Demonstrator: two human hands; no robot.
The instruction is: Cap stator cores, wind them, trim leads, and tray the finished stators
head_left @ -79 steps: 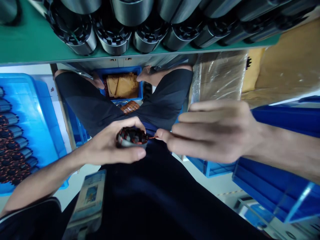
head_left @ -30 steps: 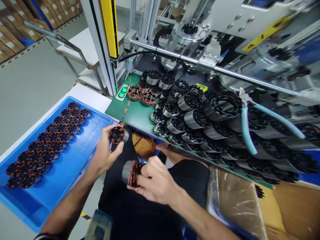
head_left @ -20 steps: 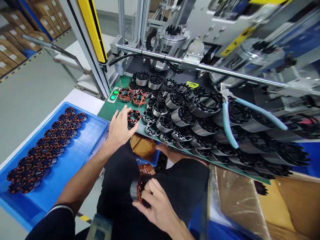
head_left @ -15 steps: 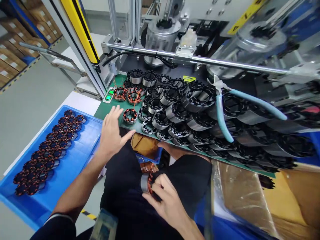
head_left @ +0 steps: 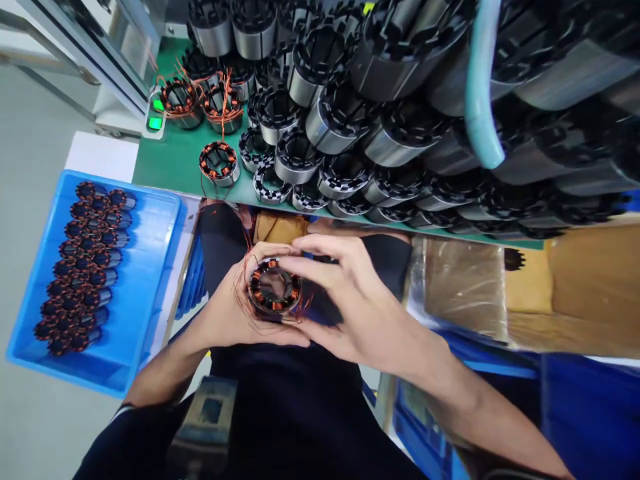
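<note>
L hand grasps a black, ring-shaped stator w/ copper coils, approx mid-view, fingers wrapped round its 9 o'clock side. R hand bends its fingers at the 3 o'clock side; can't tell if they grip. Thin loose copper wires stick out at 11. Further off at 11, a silver-sided wound stator sits on the green flat worktop; a blue rectangular plastic tray w/ more's at 9.

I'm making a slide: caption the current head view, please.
Left hand and right hand around a copper-wound ring, a blue tray of wound rings to the left.
</note>
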